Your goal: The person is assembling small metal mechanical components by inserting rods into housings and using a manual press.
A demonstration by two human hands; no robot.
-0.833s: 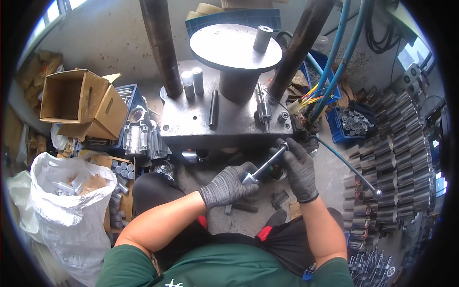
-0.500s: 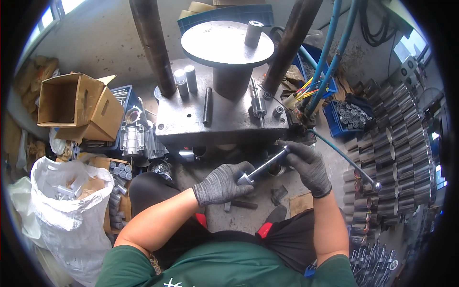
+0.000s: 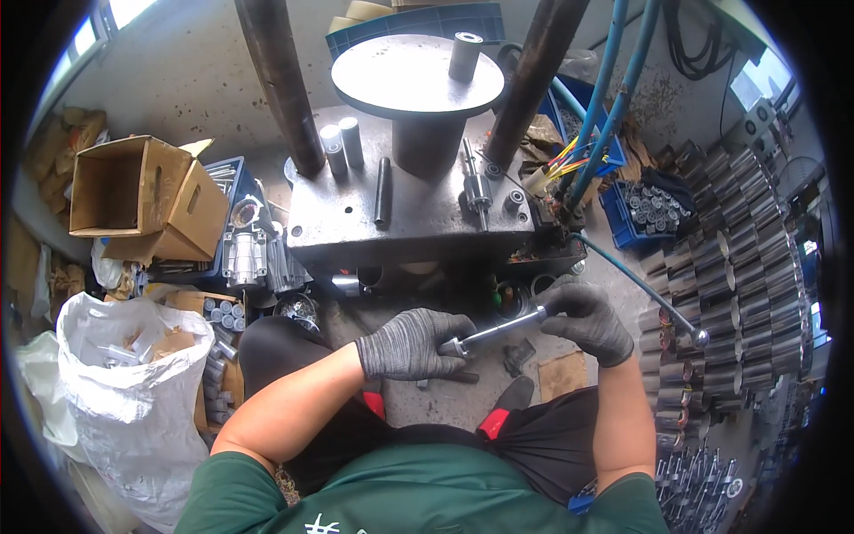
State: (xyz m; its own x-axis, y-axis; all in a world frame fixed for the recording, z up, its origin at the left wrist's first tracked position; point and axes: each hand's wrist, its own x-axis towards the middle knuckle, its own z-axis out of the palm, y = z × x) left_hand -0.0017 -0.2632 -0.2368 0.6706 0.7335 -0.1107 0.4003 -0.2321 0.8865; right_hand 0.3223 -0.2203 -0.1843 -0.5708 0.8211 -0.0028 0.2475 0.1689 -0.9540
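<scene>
A slim shiny metal shaft (image 3: 503,328) spans the space between my gloved hands, in front of the steel press bed (image 3: 391,233). My left hand (image 3: 413,345), closed, grips its thicker left end. My right hand (image 3: 591,324) has its fingers closed around the other end, where a short collar shows. The shaft tilts slightly, right end higher. On the bed lie a dark rod (image 3: 382,192) and a rotor on its shaft (image 3: 478,189). A small ring-shaped part (image 3: 514,202) sits beside the rotor, and upright grey cylinders (image 3: 350,142) stand further left.
A round steel plate (image 3: 400,76) carries one cylinder (image 3: 465,57). Dark columns flank it. A cardboard box (image 3: 111,187) and a white sack (image 3: 124,436) stand left. At right are a lever with a ball end (image 3: 701,338), a blue crate (image 3: 623,233) and stacked metal cylinders (image 3: 712,267).
My right hand has come down and to the right, bringing its end of the shaft lower. The shaft now lies closer to level. My left hand has barely moved and keeps its grip.
</scene>
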